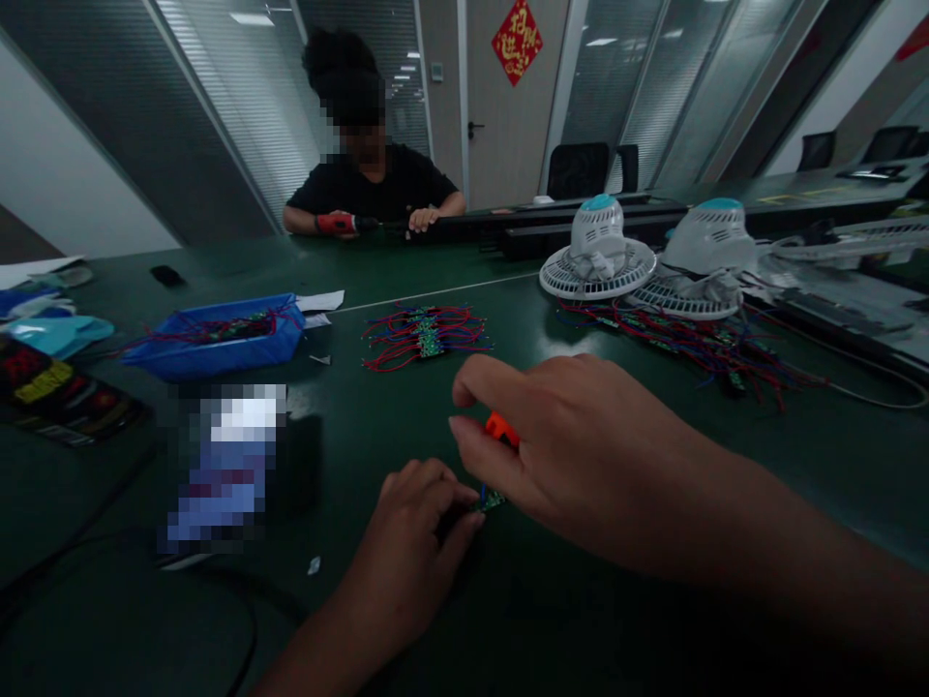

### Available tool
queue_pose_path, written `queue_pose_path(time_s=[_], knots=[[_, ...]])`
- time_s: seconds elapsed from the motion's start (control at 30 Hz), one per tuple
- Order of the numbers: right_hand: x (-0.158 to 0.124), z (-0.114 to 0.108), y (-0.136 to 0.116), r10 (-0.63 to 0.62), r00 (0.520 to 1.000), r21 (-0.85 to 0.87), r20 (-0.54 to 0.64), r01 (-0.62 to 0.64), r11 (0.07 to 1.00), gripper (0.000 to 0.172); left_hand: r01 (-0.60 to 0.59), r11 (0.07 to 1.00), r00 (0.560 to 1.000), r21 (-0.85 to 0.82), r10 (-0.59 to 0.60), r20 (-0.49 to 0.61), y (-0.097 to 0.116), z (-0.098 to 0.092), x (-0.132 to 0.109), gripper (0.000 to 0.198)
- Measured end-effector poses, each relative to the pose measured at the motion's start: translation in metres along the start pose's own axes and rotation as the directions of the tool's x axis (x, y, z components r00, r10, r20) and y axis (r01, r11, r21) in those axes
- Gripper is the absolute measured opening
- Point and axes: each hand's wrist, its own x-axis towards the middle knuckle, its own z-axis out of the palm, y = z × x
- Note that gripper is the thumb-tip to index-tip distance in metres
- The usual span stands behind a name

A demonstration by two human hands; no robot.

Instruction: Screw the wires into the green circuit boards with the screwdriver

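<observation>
My left hand [417, 532] pinches the edge of a small green circuit board [494, 501] low over the table, with a short blue wire beside it. Just right of and above the board, my right hand [558, 436] curls around an orange object [502, 429], mostly hidden by the palm; its thumb and index fingertips are apart. Beyond the hands, a row of green circuit boards [430, 339] with red and blue wires lies on the green table [348, 416].
A blue tray [268, 353] of wired boards stands left, near a blurred upright device [224, 474]. White fan parts [599, 257] and tangled wires [674, 334] lie right. Across the table sits a person [377, 184] with a red tool [335, 224].
</observation>
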Motion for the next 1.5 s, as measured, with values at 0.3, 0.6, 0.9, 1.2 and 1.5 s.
queue_pose_path(time_s=[0.3, 0.6, 0.9, 1.2, 1.5], knots=[[-0.0032, 0.0003, -0.0009, 0.009, 1.000, 0.093, 0.007, -0.010, 0.996, 0.023, 0.030, 1.000, 1.000, -0.006, -0.030, -0.005, 0.0024, -0.0011, 0.0003, 0.010], [-0.0002, -0.0039, -0.0015, 0.039, 0.998, 0.046, 0.051, -0.041, 0.998, 0.013, 0.023, 1.000, 1.000, -0.021, -0.023, -0.014, -0.0005, 0.0017, 0.0001, 0.012], [-0.0001, -0.0019, 0.0007, 0.009, 1.000, -0.024, 0.003, -0.009, 1.000, 0.014, 0.003, 1.000, 1.000, -0.013, -0.003, -0.005, 0.0000, 0.0002, 0.0017, 0.011], [-0.0031, -0.0019, -0.0002, 0.010, 0.999, 0.063, 0.040, -0.013, 0.998, 0.015, -0.011, 1.000, 1.000, -0.008, 0.011, 0.001, -0.0020, 0.0001, 0.0016, 0.013], [-0.0021, -0.0045, -0.0015, 0.011, 0.999, 0.055, 0.045, -0.013, 0.998, 0.021, 0.002, 0.999, 0.999, -0.040, -0.003, -0.038, -0.0043, 0.0031, -0.0022, 0.014]])
